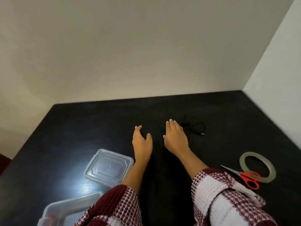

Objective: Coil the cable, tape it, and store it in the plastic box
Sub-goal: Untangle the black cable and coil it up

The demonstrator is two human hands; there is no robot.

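Observation:
A thin black cable [196,128] lies loosely tangled on the dark table, just right of my right hand [175,136]. My right hand is flat with straight fingers, its fingertips near the cable's left end. My left hand [141,141] hovers beside it, fingers relaxed and empty. A clear plastic box [65,209] sits at the lower left, partly behind my sleeve. Its clear lid [108,167] lies separately by my left forearm. A roll of clear tape [258,166] rests at the right.
Red-handled scissors [244,176] lie across the tape roll's lower left edge. The dark table [81,128] meets light walls at the back and on the right. A bright glare spot shows on the table left of the lid.

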